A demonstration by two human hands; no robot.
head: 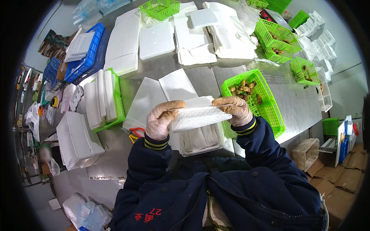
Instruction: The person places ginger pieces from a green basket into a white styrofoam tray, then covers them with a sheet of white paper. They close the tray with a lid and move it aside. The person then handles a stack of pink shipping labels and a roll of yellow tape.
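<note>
Between my two hands I hold a folded white absorbent paper sheet [199,117] with a dimpled surface. My left hand [160,119], in a soiled pale glove, pinches its left end. At the right end, the thumb and fingers of my right hand [234,110], gloved alike, grip it. Below the sheet stands a white tray or box [199,140] with white paper lining inside. A green plastic basket [270,95] with several brown mushroom-like pieces [243,89] lies just beyond my right hand. Flat white sheets [177,85] rest on the steel table behind my hands.
Red-and-yellow-handled scissors [135,134] lie by my left wrist. At left are a green basket [118,101] of white sheets, stacked white foam boxes [78,141] and a blue crate [95,43]. White sheet stacks [122,43] line the back. More green baskets [276,34] stand at far right.
</note>
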